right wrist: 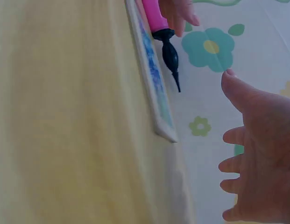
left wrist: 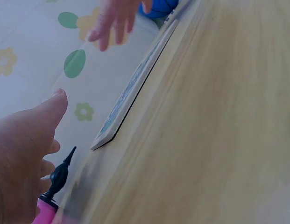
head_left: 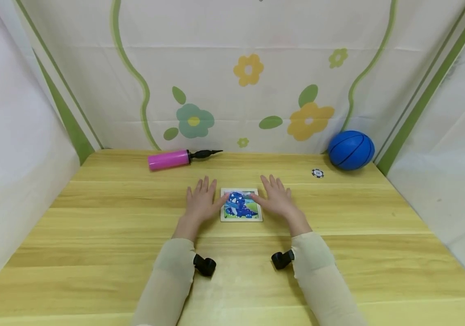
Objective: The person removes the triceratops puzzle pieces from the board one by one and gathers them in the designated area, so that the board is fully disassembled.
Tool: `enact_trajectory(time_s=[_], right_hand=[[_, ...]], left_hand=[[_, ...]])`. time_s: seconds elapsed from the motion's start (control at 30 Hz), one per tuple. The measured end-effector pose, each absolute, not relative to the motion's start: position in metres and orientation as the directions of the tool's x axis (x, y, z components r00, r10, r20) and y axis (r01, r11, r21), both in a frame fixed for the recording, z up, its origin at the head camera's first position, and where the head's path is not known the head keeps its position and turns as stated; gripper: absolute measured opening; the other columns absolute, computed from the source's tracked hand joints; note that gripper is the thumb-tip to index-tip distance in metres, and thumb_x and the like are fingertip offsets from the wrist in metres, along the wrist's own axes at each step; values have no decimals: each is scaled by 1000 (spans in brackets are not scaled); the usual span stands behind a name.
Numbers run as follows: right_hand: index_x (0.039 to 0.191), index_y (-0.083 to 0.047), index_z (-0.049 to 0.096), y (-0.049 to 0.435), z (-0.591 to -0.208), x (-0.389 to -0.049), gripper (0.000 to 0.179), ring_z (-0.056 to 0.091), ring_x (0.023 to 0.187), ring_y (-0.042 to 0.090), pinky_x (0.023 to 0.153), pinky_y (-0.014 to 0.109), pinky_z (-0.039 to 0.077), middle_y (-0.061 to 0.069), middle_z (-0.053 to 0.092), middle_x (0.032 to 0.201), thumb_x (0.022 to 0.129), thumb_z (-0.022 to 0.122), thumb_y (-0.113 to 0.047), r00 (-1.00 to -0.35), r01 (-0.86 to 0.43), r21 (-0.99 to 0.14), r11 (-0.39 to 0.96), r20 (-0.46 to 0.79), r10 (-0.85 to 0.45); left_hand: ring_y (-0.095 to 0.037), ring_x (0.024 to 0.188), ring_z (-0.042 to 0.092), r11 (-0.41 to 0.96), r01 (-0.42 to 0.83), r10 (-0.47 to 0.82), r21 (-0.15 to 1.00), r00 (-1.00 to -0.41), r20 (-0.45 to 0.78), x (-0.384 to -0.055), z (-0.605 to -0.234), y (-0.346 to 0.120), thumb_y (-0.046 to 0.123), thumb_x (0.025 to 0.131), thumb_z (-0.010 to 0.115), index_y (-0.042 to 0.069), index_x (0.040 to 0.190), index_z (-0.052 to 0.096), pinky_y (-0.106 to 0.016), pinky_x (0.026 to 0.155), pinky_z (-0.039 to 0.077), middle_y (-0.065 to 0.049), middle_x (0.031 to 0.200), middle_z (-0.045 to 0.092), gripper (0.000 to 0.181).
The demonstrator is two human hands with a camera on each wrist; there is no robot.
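A small square picture board (head_left: 241, 213) with a pale rim and a blue dinosaur lies flat on the table, between the two hands. My left hand (head_left: 201, 204) is at its left side, fingers spread and thumb reaching over the rim. On the other side is my right hand (head_left: 278, 199), fingers also spread, its thumb over the upper right of the board. In the left wrist view the left hand (left wrist: 28, 144) appears raised, apart from the board (left wrist: 130, 93). The right wrist view likewise shows a gap between the right hand (right wrist: 261, 158) and the board (right wrist: 156, 84). Neither hand holds anything.
A pink hand pump (head_left: 170, 160) with a black nozzle lies at the back left of the wooden table (head_left: 106, 253). At the back right sits a blue ball (head_left: 351, 150), with a poker chip (head_left: 317, 173) nearby. A flower-patterned cloth (head_left: 224, 81) hangs behind.
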State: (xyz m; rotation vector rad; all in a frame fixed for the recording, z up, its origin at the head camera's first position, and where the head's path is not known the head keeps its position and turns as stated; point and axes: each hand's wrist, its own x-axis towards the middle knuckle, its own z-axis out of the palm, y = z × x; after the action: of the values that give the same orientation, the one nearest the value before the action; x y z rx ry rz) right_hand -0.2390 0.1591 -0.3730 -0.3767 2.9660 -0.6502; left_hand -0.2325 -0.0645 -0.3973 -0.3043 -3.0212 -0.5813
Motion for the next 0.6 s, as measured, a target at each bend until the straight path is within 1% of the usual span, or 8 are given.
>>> enact_trajectory(time_s=[0.07, 0.13, 0.23, 0.3, 0.43, 0.6], right_hand=[[139, -8, 15, 157, -381, -241, 73, 4, 126, 36, 96, 56, 4, 19, 9, 141, 85, 43, -48, -964, -228, -483, 846, -13, -267], [138, -6, 18, 157, -388, -243, 69, 8, 126, 34, 98, 52, 8, 18, 13, 140, 86, 46, -43, -963, -224, -567, 792, 5, -269], [137, -7, 22, 156, -396, -244, 65, 15, 126, 30, 99, 45, 14, 14, 19, 139, 86, 49, -37, -967, -204, -683, 702, 28, -254], [136, -9, 25, 157, -401, -245, 62, 19, 125, 28, 99, 42, 17, 12, 23, 138, 86, 51, -35, -973, -178, -733, 657, 29, -231], [133, -10, 34, 158, -409, -246, 53, 24, 124, 27, 99, 40, 20, 11, 31, 135, 86, 53, -27, -980, -154, -770, 620, 38, -196], [125, -3, 43, 159, -415, -248, 46, 28, 121, 28, 98, 40, 20, 13, 38, 130, 84, 57, -16, -969, -223, -744, 630, 101, -224]], left_hand=[[-31, 127, 9, 896, 214, 194, 389, -977, 92, -232, -401, -64, 60, 84, 30, 10, 137, 24, -53, 97, 3, -15, 141, 13, 73], [-30, 127, 10, 877, 234, 213, 419, -972, 96, -232, -403, -64, 59, 84, 31, 9, 137, 25, -52, 98, 4, -15, 140, 14, 72], [-28, 127, 10, 850, 263, 246, 457, -964, 96, -232, -406, -63, 59, 84, 32, 10, 136, 26, -48, 99, 5, -14, 141, 14, 72], [-28, 127, 10, 834, 282, 268, 474, -958, 99, -232, -408, -61, 60, 83, 31, 10, 136, 26, -47, 100, 5, -14, 140, 15, 73], [-26, 128, 10, 809, 307, 296, 502, -950, 104, -232, -412, -59, 61, 82, 33, 13, 136, 27, -44, 100, 5, -13, 141, 16, 73], [-27, 128, 11, 797, 348, 332, 494, -935, 123, -232, -416, -59, 61, 80, 39, 16, 135, 31, -43, 101, 4, -14, 140, 19, 72]])
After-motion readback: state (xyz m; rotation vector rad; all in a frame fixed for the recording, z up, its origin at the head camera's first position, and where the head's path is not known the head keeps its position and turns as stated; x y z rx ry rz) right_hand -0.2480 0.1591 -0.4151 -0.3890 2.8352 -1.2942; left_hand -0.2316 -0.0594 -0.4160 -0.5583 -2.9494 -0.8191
